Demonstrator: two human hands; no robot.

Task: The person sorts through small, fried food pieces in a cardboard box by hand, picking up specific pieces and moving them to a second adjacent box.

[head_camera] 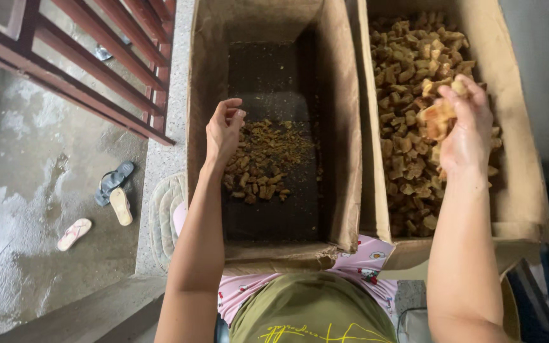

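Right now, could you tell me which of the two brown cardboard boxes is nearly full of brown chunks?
The right-hand brown cardboard box, under the right hand; the left box has only a small pile.

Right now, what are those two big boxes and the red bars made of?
The two boxes look like plain brown cardboard, matte, with soft, frayed, bent edges. The red bars could be painted wood or metal; the smooth reddish-brown coat hides which. The right hand holds brown lumps.
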